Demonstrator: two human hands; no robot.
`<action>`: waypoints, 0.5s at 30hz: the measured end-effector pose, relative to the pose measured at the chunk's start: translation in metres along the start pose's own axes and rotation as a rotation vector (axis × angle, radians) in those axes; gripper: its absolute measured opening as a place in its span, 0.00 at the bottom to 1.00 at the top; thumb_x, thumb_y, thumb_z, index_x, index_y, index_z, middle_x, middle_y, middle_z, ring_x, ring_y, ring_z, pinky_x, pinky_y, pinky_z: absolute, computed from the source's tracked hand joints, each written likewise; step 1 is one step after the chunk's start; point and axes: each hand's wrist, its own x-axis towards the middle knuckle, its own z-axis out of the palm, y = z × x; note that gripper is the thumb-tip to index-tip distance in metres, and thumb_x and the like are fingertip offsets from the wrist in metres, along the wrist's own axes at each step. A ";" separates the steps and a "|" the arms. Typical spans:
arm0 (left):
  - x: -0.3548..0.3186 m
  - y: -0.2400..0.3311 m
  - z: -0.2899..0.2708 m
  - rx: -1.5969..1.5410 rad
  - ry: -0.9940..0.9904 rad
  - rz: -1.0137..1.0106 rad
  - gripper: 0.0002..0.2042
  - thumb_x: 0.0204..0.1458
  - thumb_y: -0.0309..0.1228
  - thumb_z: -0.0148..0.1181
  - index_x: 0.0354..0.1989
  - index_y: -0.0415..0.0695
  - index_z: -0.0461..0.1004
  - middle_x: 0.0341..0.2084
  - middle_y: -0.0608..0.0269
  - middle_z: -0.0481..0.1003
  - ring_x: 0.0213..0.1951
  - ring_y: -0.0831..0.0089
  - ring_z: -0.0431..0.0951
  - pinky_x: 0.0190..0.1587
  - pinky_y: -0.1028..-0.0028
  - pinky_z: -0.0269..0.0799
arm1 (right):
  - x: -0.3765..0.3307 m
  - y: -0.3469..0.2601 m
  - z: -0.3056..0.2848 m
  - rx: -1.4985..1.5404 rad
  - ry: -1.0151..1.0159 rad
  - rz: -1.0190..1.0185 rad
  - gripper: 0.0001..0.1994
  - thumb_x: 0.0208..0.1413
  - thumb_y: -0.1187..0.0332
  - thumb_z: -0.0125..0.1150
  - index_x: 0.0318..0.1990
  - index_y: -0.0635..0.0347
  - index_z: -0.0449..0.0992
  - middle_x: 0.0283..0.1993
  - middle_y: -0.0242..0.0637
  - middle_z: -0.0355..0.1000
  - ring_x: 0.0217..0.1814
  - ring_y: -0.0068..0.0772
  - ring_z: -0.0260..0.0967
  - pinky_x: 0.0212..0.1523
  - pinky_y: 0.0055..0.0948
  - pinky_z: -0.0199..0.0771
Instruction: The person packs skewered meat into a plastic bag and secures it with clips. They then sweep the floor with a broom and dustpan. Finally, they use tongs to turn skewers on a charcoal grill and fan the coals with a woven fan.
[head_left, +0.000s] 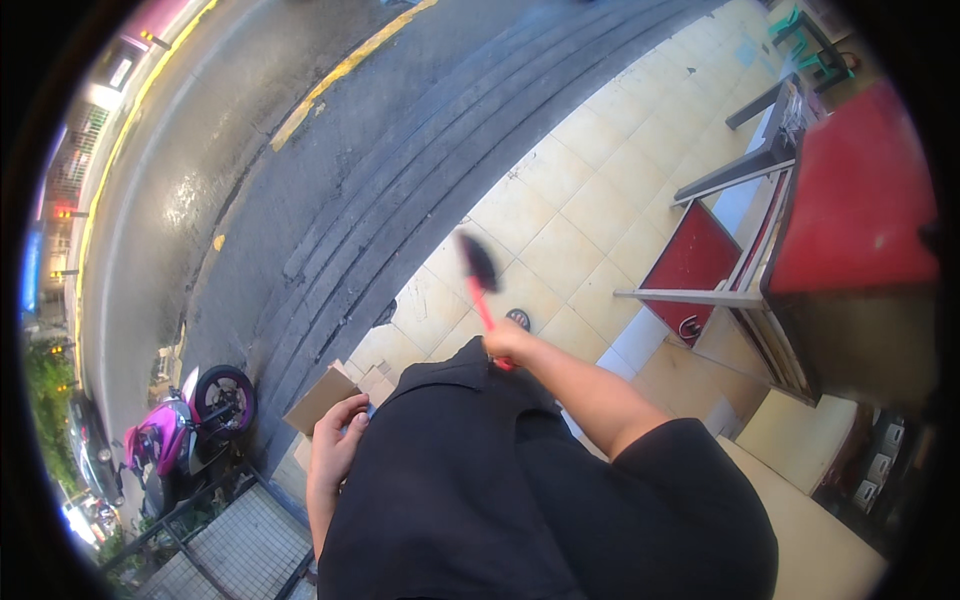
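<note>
My right hand (508, 345) is closed round the red handle of a tool with a dark oval head (479, 262). The head points away from me above the tiled floor and is smeared by motion, so its exact kind does not show. My left hand (338, 440) hangs by my left side, its fingers loosely curled and apart from the thumb. Beside its fingertips is a brown cardboard piece (320, 397); whether they touch, I cannot tell. A bit of blue shows at the fingertips. A sandal (518, 319) on a foot peeks out beyond my right hand.
Cream tiles (570, 250) run along a grey road (330, 180) with a ridged edge. A purple motorcycle (165, 437) stands at left, near a mesh-covered frame (245, 540). To the right are a red-topped table (865, 200), a grey bench (750, 150) and green stools (815, 55).
</note>
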 end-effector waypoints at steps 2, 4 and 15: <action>0.016 0.013 0.005 0.022 0.029 0.025 0.16 0.67 0.27 0.62 0.62 0.36 0.79 0.48 0.57 0.84 0.50 0.71 0.82 0.57 0.70 0.76 | 0.022 -0.038 -0.008 0.329 -0.141 0.141 0.06 0.56 0.75 0.66 0.32 0.71 0.80 0.24 0.42 0.75 0.17 0.35 0.70 0.17 0.40 0.69; 0.028 0.023 0.011 -0.046 0.014 -0.010 0.16 0.68 0.28 0.62 0.61 0.37 0.79 0.48 0.57 0.84 0.50 0.72 0.82 0.57 0.70 0.76 | 0.030 -0.065 -0.021 0.267 -0.239 0.102 0.05 0.57 0.75 0.67 0.32 0.68 0.80 0.22 0.40 0.74 0.16 0.33 0.68 0.15 0.38 0.67; 0.164 0.100 0.007 -0.128 -0.252 0.064 0.17 0.71 0.35 0.60 0.60 0.35 0.80 0.44 0.61 0.84 0.45 0.76 0.81 0.51 0.75 0.76 | -0.075 -0.018 -0.162 -0.237 0.246 -0.185 0.23 0.56 0.64 0.62 0.60 0.48 0.81 0.52 0.50 0.82 0.58 0.56 0.79 0.58 0.50 0.77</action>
